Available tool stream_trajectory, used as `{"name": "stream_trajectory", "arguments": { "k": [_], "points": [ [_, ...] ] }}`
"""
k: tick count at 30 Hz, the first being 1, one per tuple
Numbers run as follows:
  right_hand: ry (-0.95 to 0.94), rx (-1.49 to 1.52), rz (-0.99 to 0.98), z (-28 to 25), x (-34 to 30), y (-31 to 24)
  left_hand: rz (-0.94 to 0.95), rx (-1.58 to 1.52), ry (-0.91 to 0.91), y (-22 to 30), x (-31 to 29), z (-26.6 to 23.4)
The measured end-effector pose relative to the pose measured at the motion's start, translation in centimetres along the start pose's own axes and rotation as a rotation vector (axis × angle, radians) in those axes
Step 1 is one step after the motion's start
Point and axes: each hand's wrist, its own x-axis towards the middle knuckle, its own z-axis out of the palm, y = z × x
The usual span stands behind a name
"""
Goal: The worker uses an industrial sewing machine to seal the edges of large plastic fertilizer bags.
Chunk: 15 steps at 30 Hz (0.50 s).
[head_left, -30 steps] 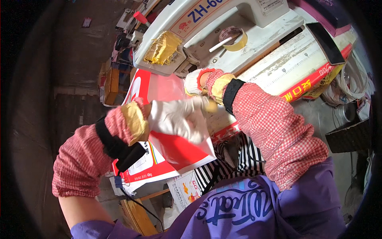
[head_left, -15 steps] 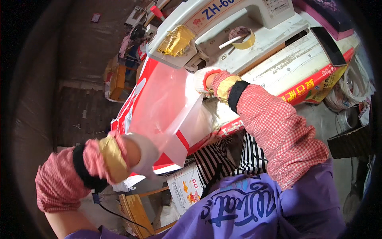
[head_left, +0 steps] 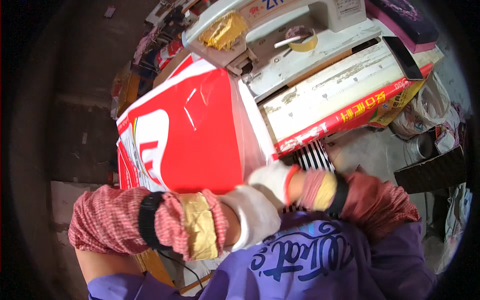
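Dim workshop: pale worktop [head_left: 320, 97], grey machine [head_left: 322, 52], bright sack [head_left: 205, 130]

A dark floor [head_left: 80, 150] stretches away to the left. The machine stands along the worktop's far side, a tape roll [head_left: 307, 47] on its base; a black slab [head_left: 403, 57] rests at the worktop's right end, near a purple box [head_left: 400, 22]. The red-and-white sack spreads left of the worktop, on the far side of the hands. The white-gloved left hand [head_left: 257, 215] and right hand [head_left: 272, 183] overlap by its near right corner, the left one nearer. Both look blurred; I can't tell how far their fingers are closed, or whether either grips the sack.
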Motion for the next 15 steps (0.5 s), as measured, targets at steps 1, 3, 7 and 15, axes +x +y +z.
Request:
{"name": "stream_trajectory", "arguments": {
  "k": [1, 3, 7, 15],
  "points": [
    [0.181, 0.074, -0.159, -2.0, -0.9, 0.8, -0.015, 0.007, -0.011, -0.3, -0.1, 0.4],
    [0.604, 0.407, -0.192, -6.0, -1.3, 1.6, -0.042, 0.073, -0.035, -0.8, -0.4, 1.6],
    [0.64, 0.22, 0.612, -10.6, 0.3, 3.4, -0.109, -0.079, 0.331, -0.9, -0.6, 3.8],
    [0.603, -0.172, 0.865, -5.5, 5.2, 2.6, 0.11, 0.211, 0.384, 0.6, -2.1, 3.3]
  ]
}}
